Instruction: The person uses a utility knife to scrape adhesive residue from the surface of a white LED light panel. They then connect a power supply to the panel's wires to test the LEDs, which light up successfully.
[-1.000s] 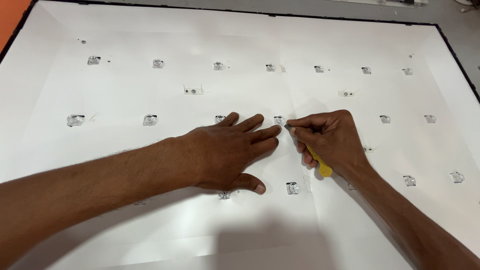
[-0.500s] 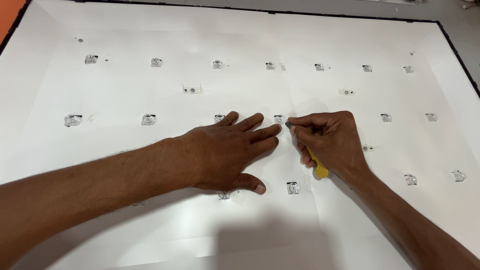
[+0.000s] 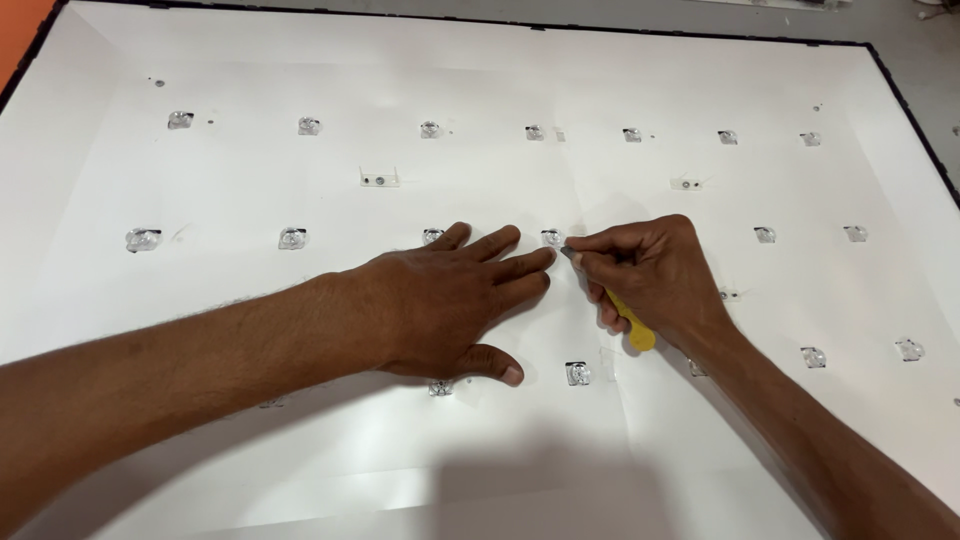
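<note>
Pinched between thumb and fingers, a yellow-handled tool (image 3: 628, 322) sits closed in the right hand (image 3: 655, 275) at centre frame, its dark tip resting against a small clear lens (image 3: 552, 237) seated in the white reflector sheet (image 3: 480, 450). Just left of it, the left hand (image 3: 450, 305) lies flat and open on the sheet, holding nothing, fingertips reaching almost to the same lens and the thumb close to another lens (image 3: 577, 373) lower in the frame. Judged from this pose, clean work calls for a shallow tool angle, light pressure at the lens edge and the flat palm pinning the sheet so it does not lift or crease. Farther up, a middle row of lenses runs left and right of the hands, with two small white clips (image 3: 379, 180) above it. Beyond them, a top row of lenses (image 3: 430, 129) lines the upper part, and the dark frame edge (image 3: 900, 90) borders the panel at upper right.
</note>
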